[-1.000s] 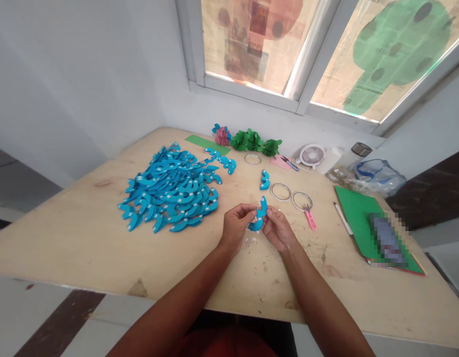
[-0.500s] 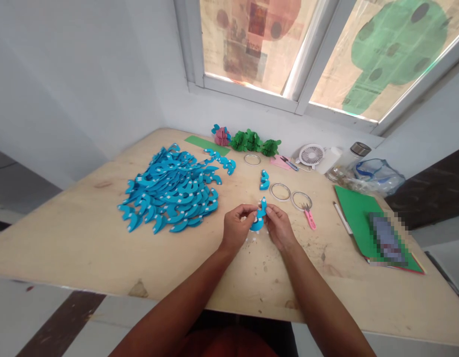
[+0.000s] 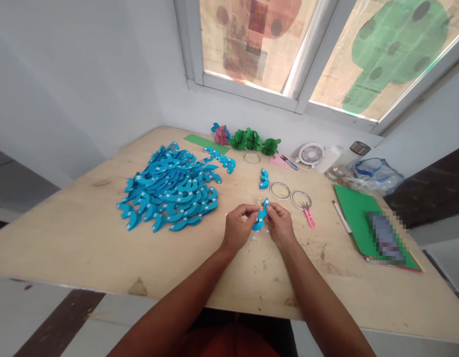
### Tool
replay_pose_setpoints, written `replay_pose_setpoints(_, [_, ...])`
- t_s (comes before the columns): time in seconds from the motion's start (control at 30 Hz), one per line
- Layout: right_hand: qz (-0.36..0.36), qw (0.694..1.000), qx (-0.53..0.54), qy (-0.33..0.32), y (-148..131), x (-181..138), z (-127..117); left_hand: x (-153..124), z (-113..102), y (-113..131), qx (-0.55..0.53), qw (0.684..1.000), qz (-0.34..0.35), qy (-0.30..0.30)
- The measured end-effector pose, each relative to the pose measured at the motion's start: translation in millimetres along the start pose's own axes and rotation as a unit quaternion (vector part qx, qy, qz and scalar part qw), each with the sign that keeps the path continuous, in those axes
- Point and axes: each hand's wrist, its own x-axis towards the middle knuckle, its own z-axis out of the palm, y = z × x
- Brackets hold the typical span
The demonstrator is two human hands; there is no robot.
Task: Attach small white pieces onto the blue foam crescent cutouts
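Between my two hands is a curved blue paper piece (image 3: 258, 225) with small white squares on it. My left hand (image 3: 240, 225) pinches its left side with thumb and forefinger. On the other side, my right hand (image 3: 280, 224) grips the upper right part near its pointed tip. Tiny white scraps (image 3: 254, 238) lie on the wood below the fingers. Just beyond my hands sits another blue curved piece (image 3: 264, 179). A large heap of like blue paper pieces (image 3: 173, 186), also dotted with white squares, spreads over the table to the left.
On the wooden table (image 3: 170, 267), pink snips (image 3: 309, 216) touch one of two metal rings (image 3: 280, 191). Green paper decorations (image 3: 248, 141) and a small white fan (image 3: 312, 154) stand along the wall. A green folder (image 3: 358, 213) and a white pen (image 3: 342, 217) lie at right.
The blue piece's upper tip has shifted slightly right between my fingers, and my right hand has turned a little. Both hands keep their pinch on it.
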Motion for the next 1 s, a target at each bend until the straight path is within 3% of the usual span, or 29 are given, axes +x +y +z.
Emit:
replay_pose_setpoints(0.6, [-0.033,0.999,-0.019,0.026,-4.6,1.0,-0.2,-1.5,3.4,-5.5,0.019,0.998,-0.018,-0.049])
replay_pose_setpoints(0.8, [-0.042,0.998,-0.041,0.028,-1.4,1.2,-1.4,-0.4,4.0,-5.2,0.0,0.996,-0.063,-0.057])
replay_pose_setpoints(1.0, [-0.003,1.0,0.01,-0.021,5.3,2.9,-1.7,1.6,2.9,-6.4,-0.102,0.986,-0.129,0.0])
